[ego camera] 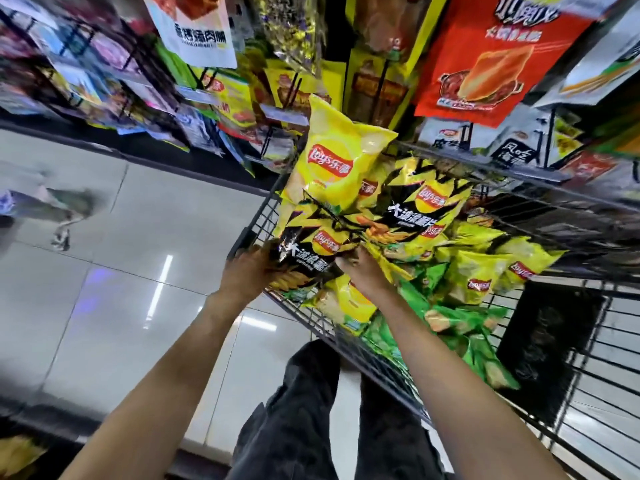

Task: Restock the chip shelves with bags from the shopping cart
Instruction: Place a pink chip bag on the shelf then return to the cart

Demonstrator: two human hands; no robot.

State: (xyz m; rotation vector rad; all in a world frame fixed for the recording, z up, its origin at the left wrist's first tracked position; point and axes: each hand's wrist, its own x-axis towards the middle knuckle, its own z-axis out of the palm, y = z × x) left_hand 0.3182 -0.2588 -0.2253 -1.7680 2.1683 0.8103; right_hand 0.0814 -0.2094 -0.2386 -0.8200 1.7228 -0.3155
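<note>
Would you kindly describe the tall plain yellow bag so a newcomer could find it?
Start at the wire shopping cart beside the shelves. At its far corner a yellow Lay's bag stands upright above the heap; unlike the black-and-yellow bags below, it has no black.
</note>
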